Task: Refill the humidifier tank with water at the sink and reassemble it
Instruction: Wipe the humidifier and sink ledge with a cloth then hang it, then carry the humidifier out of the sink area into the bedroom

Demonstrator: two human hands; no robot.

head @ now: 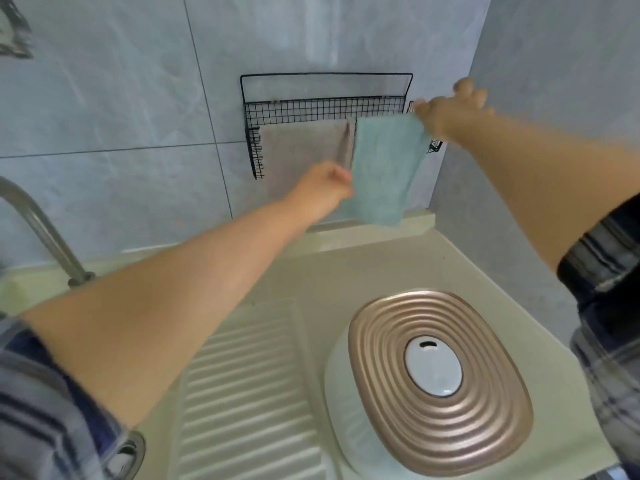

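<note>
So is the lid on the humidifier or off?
On. The ribbed gold lid sits flat over the white tank on the counter, its white centre cap in place. Neither hand touches it.

You have one view only: head-worn, wide-angle, aimed forward and down over the counter (346,271) toward the tiled wall (121,98) (edges bend), close above the humidifier (440,379).
</note>
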